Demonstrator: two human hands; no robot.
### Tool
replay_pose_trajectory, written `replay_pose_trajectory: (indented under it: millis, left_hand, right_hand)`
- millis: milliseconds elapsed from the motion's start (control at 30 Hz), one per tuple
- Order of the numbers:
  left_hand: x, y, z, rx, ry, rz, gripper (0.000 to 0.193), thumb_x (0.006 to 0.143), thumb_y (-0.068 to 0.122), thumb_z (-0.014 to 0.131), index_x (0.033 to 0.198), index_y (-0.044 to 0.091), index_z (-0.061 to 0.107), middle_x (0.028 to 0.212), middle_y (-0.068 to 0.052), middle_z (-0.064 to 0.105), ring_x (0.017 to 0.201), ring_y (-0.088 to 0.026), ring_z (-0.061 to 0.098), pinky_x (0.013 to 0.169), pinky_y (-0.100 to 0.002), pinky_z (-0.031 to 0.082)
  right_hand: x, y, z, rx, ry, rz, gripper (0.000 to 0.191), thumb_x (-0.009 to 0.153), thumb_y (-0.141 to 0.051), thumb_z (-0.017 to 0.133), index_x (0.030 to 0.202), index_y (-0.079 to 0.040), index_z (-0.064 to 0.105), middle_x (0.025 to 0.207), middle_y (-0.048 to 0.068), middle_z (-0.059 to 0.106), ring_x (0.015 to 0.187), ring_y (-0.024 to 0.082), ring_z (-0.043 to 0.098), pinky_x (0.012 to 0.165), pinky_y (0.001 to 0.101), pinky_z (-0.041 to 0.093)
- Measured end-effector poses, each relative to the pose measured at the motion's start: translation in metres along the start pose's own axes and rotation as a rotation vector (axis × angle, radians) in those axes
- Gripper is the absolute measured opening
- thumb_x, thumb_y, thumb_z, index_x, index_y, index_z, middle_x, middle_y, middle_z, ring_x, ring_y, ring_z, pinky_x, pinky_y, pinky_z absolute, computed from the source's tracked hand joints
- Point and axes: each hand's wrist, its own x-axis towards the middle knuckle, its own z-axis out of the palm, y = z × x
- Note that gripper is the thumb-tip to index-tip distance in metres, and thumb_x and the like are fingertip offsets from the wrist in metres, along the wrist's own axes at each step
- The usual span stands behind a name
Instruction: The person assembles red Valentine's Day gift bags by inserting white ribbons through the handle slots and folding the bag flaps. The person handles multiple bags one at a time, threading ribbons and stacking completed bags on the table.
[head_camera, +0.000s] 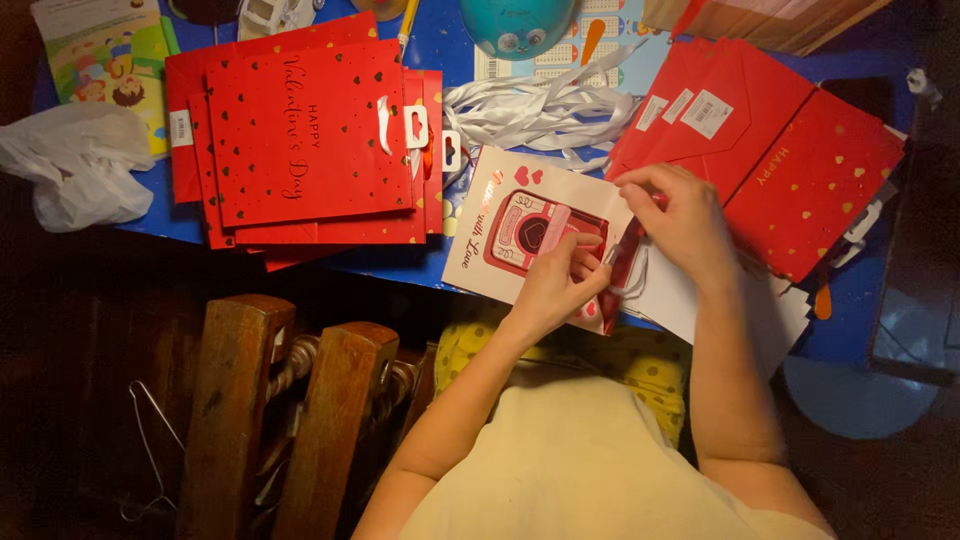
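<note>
Hands meet over a white gift bag (500, 215) lying flat at the near edge of a blue table (440, 45), its long axis slanting away to the left. Left hand (555, 285) pinches the bag's folded side; right hand (680, 220) curls closed on its upper corner. Red bag stacks (300, 130) crowd both flanks.

Blue table (420, 262), wooden chair back (285, 400), dim floor (80, 400)

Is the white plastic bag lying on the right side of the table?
No, the white plastic bag lies at the table's left edge.
</note>
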Motion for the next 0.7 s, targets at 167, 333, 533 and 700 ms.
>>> replay_pose_trajectory:
  millis: [167, 333, 533, 700]
  left_hand:
    - [0.001, -0.011, 0.003, -0.062, 0.013, 0.044, 0.041, 0.091, 0.024, 0.069, 0.122, -0.003, 0.063, 0.089, -0.008, 0.073, 0.073, -0.011, 0.069, 0.068, -0.027, 0.058]
    - [0.004, -0.013, -0.001, -0.108, 0.012, -0.031, 0.035, 0.094, 0.025, 0.064, 0.116, -0.002, 0.064, 0.086, -0.005, 0.073, 0.064, -0.009, 0.066, 0.061, -0.026, 0.056]
    - [0.003, -0.012, 0.000, -0.130, 0.026, -0.005, 0.027, 0.095, 0.021, 0.066, 0.109, -0.001, 0.067, 0.085, -0.005, 0.073, 0.065, -0.008, 0.065, 0.062, -0.025, 0.055]
    - [0.005, -0.014, 0.000, -0.143, 0.020, -0.032, 0.026, 0.094, 0.021, 0.066, 0.109, 0.000, 0.067, 0.085, -0.004, 0.073, 0.064, -0.007, 0.066, 0.061, -0.024, 0.055]
  right_hand:
    - [0.035, 0.009, 0.042, -0.268, 0.107, -0.300, 0.014, 0.090, -0.010, 0.074, 0.104, -0.009, 0.076, 0.106, 0.009, 0.071, 0.106, 0.032, 0.060, 0.093, 0.0433, 0.048]
    - [0.045, 0.018, 0.054, -0.398, 0.071, -0.346, 0.023, 0.078, -0.013, 0.079, 0.100, -0.009, 0.076, 0.104, 0.009, 0.070, 0.105, 0.031, 0.060, 0.091, 0.0456, 0.042]
    - [0.050, 0.017, 0.049, -0.378, 0.046, -0.273, 0.007, 0.090, -0.010, 0.076, 0.095, -0.008, 0.072, 0.099, 0.008, 0.070, 0.100, 0.031, 0.063, 0.088, 0.0450, 0.048]
    - [0.033, 0.025, 0.018, 0.063, 0.090, -0.055, 0.009, 0.099, -0.005, 0.071, 0.106, -0.002, 0.065, 0.100, 0.008, 0.069, 0.092, 0.020, 0.068, 0.083, 0.0349, 0.054]
